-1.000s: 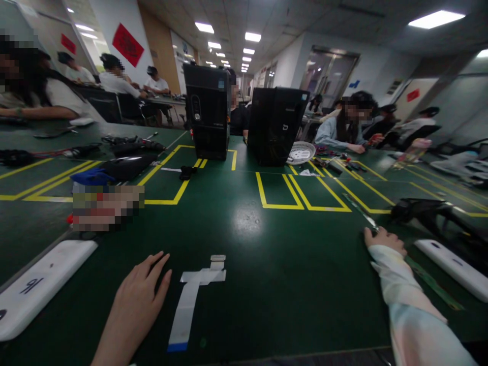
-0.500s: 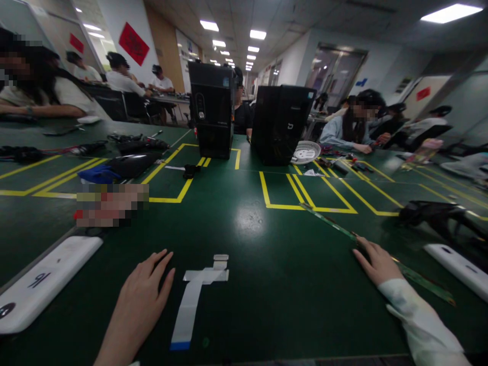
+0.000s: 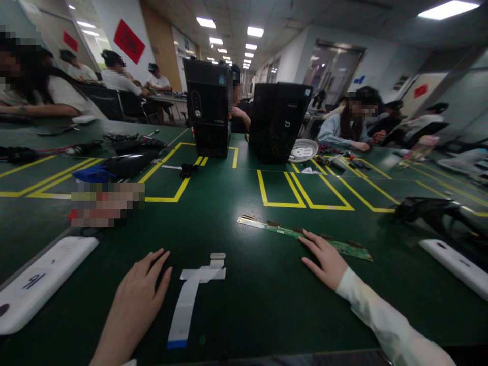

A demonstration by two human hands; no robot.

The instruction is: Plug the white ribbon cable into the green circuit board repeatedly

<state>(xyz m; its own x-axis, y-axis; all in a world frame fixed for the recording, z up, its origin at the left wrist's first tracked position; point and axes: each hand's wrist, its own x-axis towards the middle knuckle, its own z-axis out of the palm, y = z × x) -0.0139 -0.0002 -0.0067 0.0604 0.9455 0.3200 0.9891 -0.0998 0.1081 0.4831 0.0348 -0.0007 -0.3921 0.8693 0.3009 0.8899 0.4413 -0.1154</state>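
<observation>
A long narrow green circuit board (image 3: 284,230) lies slantwise on the green table. My right hand (image 3: 324,256) reaches in from the right, its fingertips resting on the board's near edge. Its fingers are stretched out and not wrapped round the strip. Left of centre lies a white flat ribbon cable (image 3: 185,307) with a blue end and a connector at the far end. Just to the left of the cable, palm down on the table, is my left hand (image 3: 141,297); its fingers are apart and it holds nothing.
White numbered cases lie on the left (image 3: 46,284) and right (image 3: 453,264). Two black computer towers stand ahead, left (image 3: 209,109) and right (image 3: 280,122). A white basket (image 3: 305,150) sits behind yellow tape lines. Black cables (image 3: 133,145) lie far left. Several people work around.
My right hand has moved left, and the circuit board has slid left with it, turning to lie more crosswise. The left hand and the ribbon cable have stayed put.
</observation>
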